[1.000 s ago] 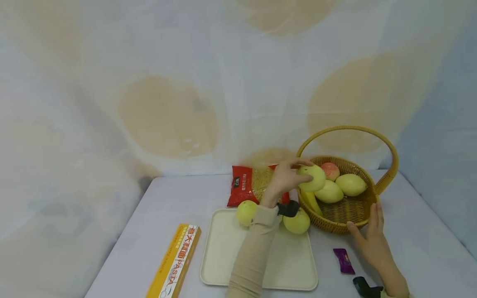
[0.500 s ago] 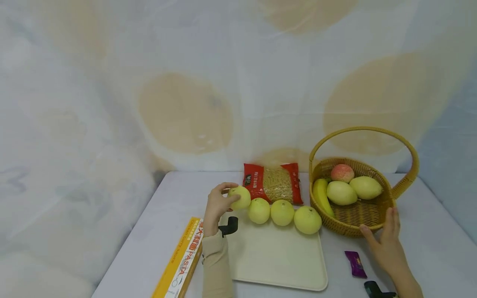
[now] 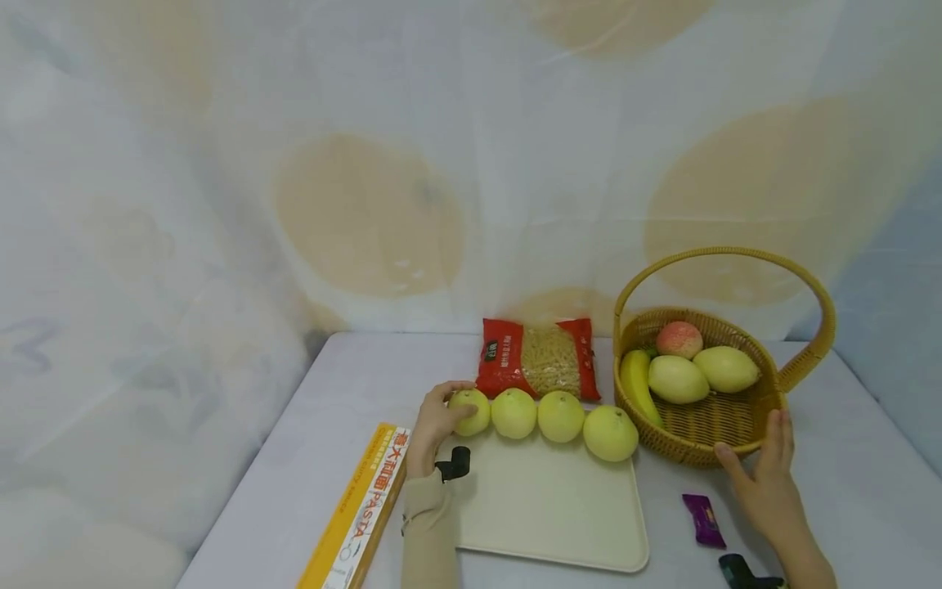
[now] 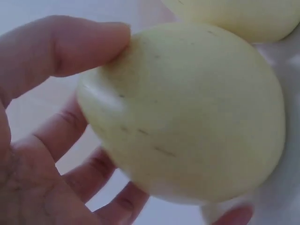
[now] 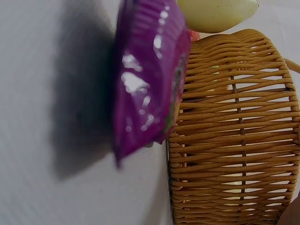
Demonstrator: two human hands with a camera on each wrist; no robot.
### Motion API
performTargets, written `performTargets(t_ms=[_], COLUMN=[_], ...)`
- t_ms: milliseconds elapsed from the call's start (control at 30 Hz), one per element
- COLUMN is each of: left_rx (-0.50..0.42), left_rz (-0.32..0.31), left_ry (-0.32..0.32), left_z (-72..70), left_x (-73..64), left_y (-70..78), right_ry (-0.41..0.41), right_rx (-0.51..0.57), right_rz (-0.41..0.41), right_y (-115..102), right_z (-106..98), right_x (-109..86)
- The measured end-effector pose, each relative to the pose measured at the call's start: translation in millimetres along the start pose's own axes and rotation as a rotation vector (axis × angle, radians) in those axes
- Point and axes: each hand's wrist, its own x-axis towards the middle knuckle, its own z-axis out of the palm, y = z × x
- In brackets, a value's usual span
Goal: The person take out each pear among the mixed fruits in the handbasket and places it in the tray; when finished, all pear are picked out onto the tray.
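Observation:
My left hand grips a round pale yellow-green fruit at the far left corner of a cream tray. In the left wrist view, thumb and fingers curve around the fruit. Several like fruits, among them a larger one, form a row along the tray's back edge. My right hand rests with its fingers fairly straight against the near right rim of a wicker basket. The basket holds a banana, a peach and two pale oval fruits.
A red bag of pasta lies behind the tray. Left of the tray is a yellow pasta box. A small purple wrapped candy lies near my right wrist. The basket's tall handle arches above it; a cloth wall stands behind.
My left hand has carried the fruit from the basket leftward and lowered it to the left end of the row. My right hand has stayed at the basket rim.

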Motion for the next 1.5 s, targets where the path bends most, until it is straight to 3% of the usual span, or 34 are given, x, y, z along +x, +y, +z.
performTargets(t_ms=[133, 233, 333, 433, 567, 667, 733, 833, 900, 1167, 1400, 1500], left_rx=[0.069, 0.035, -0.057, -0.139, -0.162, -0.149, -0.149, -0.147, -0.142, -0.034, -0.001, 0.029], left_rz=[0.163, 0.31, 0.417, 0.447, 0.449, 0.436, 0.42, 0.389, 0.361, 0.236, 0.211, 0.194], left_ry=[0.095, 0.133, 0.063, -0.082, -0.284, -0.4, -0.46, -0.502, -0.503, -0.401, -0.349, -0.362], left_z=[4.2, 15.9, 35.1, 59.5, 96.1, 126.5, 146.6, 173.3, 188.6, 236.7, 257.4, 263.8], left_x=[-9.8, -15.6, -19.0, -20.4, -16.3, -10.0, -5.6, 0.4, 3.9, 21.3, 23.1, 23.1], left_y=[24.5, 53.3, 82.3, 104.6, 123.1, 133.0, 138.9, 147.0, 151.7, 168.2, 172.3, 171.4], right_ry=[-0.004, -0.003, -0.001, -0.003, -0.024, -0.039, -0.048, -0.055, -0.057, -0.048, -0.046, -0.044], right_rx=[-0.005, -0.012, -0.007, -0.004, -0.009, -0.019, -0.018, -0.019, -0.02, -0.041, -0.065, -0.063], right_rz=[0.006, 0.008, 0.005, 0.007, 0.025, 0.046, 0.057, 0.065, 0.069, 0.077, 0.077, 0.074], right_y=[0, -1, -1, 0, 1, 1, 0, -2, -3, -3, -4, -6], right_z=[0, -1, -2, -1, -1, -3, -5, -5, -5, -6, -3, -5], right_x=[-0.1, -0.1, -0.2, -0.5, 0.3, 0.7, 0.2, 0.6, 0.6, 0.2, -0.9, -1.1])
